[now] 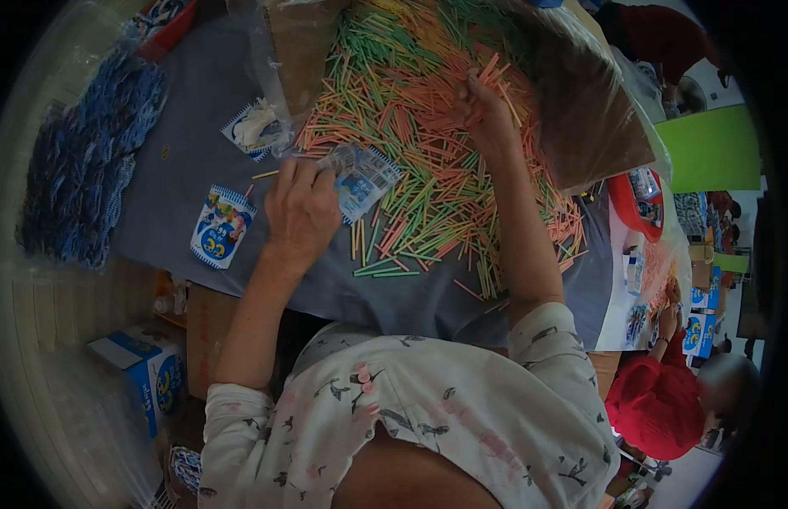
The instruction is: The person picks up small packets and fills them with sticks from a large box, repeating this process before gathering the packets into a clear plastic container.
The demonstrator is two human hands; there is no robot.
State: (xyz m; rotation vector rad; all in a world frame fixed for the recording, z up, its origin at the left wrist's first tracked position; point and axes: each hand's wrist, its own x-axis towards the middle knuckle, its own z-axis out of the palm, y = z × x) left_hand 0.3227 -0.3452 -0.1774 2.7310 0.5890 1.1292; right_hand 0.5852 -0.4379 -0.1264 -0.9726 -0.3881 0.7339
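Note:
A large heap of thin pink, green, yellow and orange sticks (445, 195) spreads over the grey cloth. My left hand (301, 216) is closed at the edge of a small blue-and-clear printed packet (364, 185), which lies against the near left side of the heap. Over the heap's far right part, my right hand (489, 114) pinches a few orange and yellow sticks (501, 81) that point up and outward. To the left of my left hand lies a filled blue-and-white packet (223, 227). A second packet (257, 129) with white material on it sits farther back.
Linked blue packets (93, 161) pile up in clear plastic at the left. Cardboard flaps (593, 119) border the heap. A red basin (636, 204) stands at right, near a co-worker in a red cap (657, 407). A blue-and-white box (148, 373) is below left.

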